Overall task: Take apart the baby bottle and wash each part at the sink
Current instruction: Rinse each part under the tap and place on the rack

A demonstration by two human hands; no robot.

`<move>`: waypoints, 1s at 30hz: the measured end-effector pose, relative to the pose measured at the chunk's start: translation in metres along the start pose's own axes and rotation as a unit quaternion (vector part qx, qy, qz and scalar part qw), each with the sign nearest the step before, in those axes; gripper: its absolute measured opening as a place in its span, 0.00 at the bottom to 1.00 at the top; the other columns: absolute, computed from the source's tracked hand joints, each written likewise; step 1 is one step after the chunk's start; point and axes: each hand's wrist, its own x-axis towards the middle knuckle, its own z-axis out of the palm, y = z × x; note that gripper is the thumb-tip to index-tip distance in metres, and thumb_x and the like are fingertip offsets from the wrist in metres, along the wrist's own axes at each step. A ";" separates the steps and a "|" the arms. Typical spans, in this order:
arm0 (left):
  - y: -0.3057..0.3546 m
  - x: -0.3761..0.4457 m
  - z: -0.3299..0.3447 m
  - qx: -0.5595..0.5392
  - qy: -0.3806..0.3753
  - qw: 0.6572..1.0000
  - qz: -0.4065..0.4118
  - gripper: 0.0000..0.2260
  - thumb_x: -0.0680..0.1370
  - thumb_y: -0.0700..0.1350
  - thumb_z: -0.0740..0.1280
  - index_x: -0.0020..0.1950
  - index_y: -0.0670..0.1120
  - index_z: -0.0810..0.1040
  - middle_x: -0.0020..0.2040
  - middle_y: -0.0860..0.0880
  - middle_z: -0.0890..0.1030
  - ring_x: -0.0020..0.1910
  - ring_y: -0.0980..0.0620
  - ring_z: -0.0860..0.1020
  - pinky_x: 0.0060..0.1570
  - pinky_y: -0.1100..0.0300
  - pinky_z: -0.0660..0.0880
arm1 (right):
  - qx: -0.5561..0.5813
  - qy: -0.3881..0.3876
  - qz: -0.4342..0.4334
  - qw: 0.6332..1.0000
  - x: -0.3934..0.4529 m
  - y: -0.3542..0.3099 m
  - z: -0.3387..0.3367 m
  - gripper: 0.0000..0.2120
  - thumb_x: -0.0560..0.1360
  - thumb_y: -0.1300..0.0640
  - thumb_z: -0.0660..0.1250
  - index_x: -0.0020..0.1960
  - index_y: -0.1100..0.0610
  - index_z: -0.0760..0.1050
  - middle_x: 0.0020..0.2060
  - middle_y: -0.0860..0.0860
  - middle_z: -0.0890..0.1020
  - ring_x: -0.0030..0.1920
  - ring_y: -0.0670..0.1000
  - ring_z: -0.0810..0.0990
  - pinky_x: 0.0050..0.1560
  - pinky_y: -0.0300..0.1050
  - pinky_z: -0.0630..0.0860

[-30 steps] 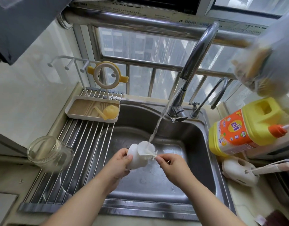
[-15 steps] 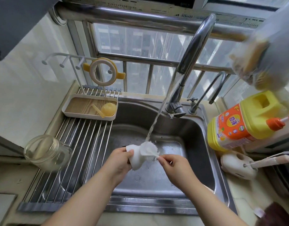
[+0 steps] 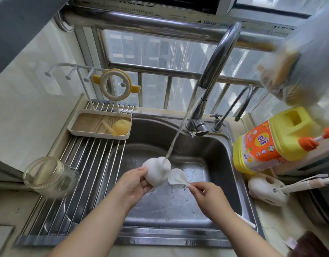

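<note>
— White silicone under the tap, that's what I read from the head view. Where is the job, by your reckoning?

— Partway, I'd judge. The glass bottle body lies on its side on the drying rack, apart from everything else. The yellow handle ring hangs on the stand behind the tray, and a yellow piece sits in that tray. So the taking-apart looks done; whether those parts are washed I cannot tell.

— And the hands?

— My left hand grips the white bottle part over the sink, thumb on top and fingers wrapped beneath, with the water stream landing on its crown. My right hand pinches the stem of a small cleaning brush, its pale head just touching the part's right side.

— What remains?

— Finishing this piece, probably rinsing it – then any others. A second brush stands in its holder beside the detergent jug, untouched.
</note>
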 end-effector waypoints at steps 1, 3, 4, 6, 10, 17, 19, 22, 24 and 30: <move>0.002 0.000 -0.001 0.009 -0.010 1.000 0.006 0.11 0.81 0.40 0.59 0.62 0.39 0.71 0.59 0.37 0.76 0.54 0.42 0.77 0.49 0.48 0.74 | 0.013 0.002 -0.001 1.000 0.003 -0.003 -0.003 0.10 0.77 0.48 0.64 0.48 0.50 0.83 0.38 0.46 0.84 0.42 0.48 0.80 0.46 0.46 0.76; 0.005 -0.002 -0.003 0.024 -0.038 0.999 0.018 0.08 0.81 0.40 0.58 0.58 0.42 0.74 0.59 0.38 0.75 0.52 0.43 0.75 0.49 0.48 0.72 | 0.037 0.008 -0.006 0.999 0.007 -0.008 -0.008 0.10 0.78 0.50 0.64 0.46 0.52 0.83 0.33 0.46 0.82 0.37 0.48 0.78 0.41 0.44 0.74; 0.005 -0.003 -0.004 0.023 -0.054 0.998 0.020 0.08 0.81 0.40 0.58 0.57 0.42 0.74 0.59 0.39 0.75 0.53 0.42 0.75 0.51 0.45 0.73 | 0.049 0.012 -0.004 0.999 0.009 -0.009 -0.008 0.11 0.78 0.50 0.64 0.46 0.54 0.83 0.32 0.47 0.80 0.35 0.47 0.76 0.39 0.43 0.72; 0.005 -0.008 -0.005 0.016 -0.076 0.997 0.010 0.10 0.82 0.41 0.57 0.60 0.42 0.74 0.59 0.38 0.73 0.57 0.38 0.74 0.55 0.38 0.74 | 0.068 0.019 -0.002 0.997 0.011 -0.011 -0.008 0.16 0.78 0.50 0.63 0.46 0.61 0.81 0.32 0.56 0.80 0.33 0.48 0.73 0.37 0.42 0.69; 0.000 -0.015 -0.004 0.028 -0.080 0.996 0.006 0.13 0.82 0.49 0.57 0.63 0.44 0.72 0.59 0.39 0.74 0.56 0.37 0.76 0.48 0.42 0.78 | 0.098 0.004 -0.044 0.994 0.007 -0.021 -0.005 0.15 0.78 0.50 0.63 0.47 0.60 0.81 0.38 0.62 0.80 0.33 0.52 0.72 0.38 0.43 0.70; -0.004 -0.014 -0.008 0.264 -0.110 0.946 0.153 0.05 0.76 0.42 0.68 0.51 0.45 0.76 0.54 0.46 0.76 0.51 0.50 0.77 0.48 0.58 0.78 | 0.036 -0.036 0.003 0.999 0.019 -0.029 -0.001 0.19 0.79 0.47 0.61 0.34 0.58 0.72 0.26 0.51 0.70 0.28 0.47 0.65 0.32 0.42 0.63; -0.006 -0.015 -0.009 0.467 -0.103 0.841 0.253 0.07 0.75 0.41 0.70 0.40 0.49 0.73 0.55 0.51 0.71 0.51 0.55 0.73 0.49 0.73 0.71 | 0.083 -0.064 0.063 0.992 0.021 -0.029 0.002 0.21 0.77 0.44 0.62 0.31 0.56 0.66 0.24 0.48 0.65 0.26 0.47 0.62 0.30 0.41 0.60; -0.016 -0.008 -0.018 0.596 -0.120 0.704 0.368 0.17 0.73 0.40 0.71 0.33 0.54 0.66 0.69 0.55 0.56 0.68 0.56 0.60 0.58 0.79 0.58 | 0.173 -0.095 0.130 0.972 0.020 -0.039 0.006 0.21 0.75 0.42 0.64 0.41 0.61 0.76 0.26 0.50 0.70 0.25 0.47 0.62 0.27 0.39 0.62; -0.024 -0.007 -0.023 0.607 -0.131 0.671 0.405 0.17 0.72 0.42 0.72 0.32 0.54 0.66 0.73 0.59 0.46 0.71 0.64 0.51 0.63 0.74 0.56 | 0.202 -0.112 0.137 0.963 0.021 -0.048 0.009 0.19 0.76 0.45 0.66 0.43 0.63 0.76 0.28 0.51 0.75 0.25 0.47 0.65 0.25 0.37 0.63; -0.029 -0.016 -0.024 0.484 -0.068 0.771 0.407 0.19 0.63 0.52 0.79 0.45 0.54 0.71 0.71 0.66 0.48 0.68 0.64 0.56 0.62 0.70 0.59 | 0.188 -0.148 0.112 0.964 0.018 -0.050 0.023 0.09 0.75 0.60 0.61 0.40 0.63 0.77 0.25 0.51 0.77 0.24 0.48 0.67 0.25 0.38 0.65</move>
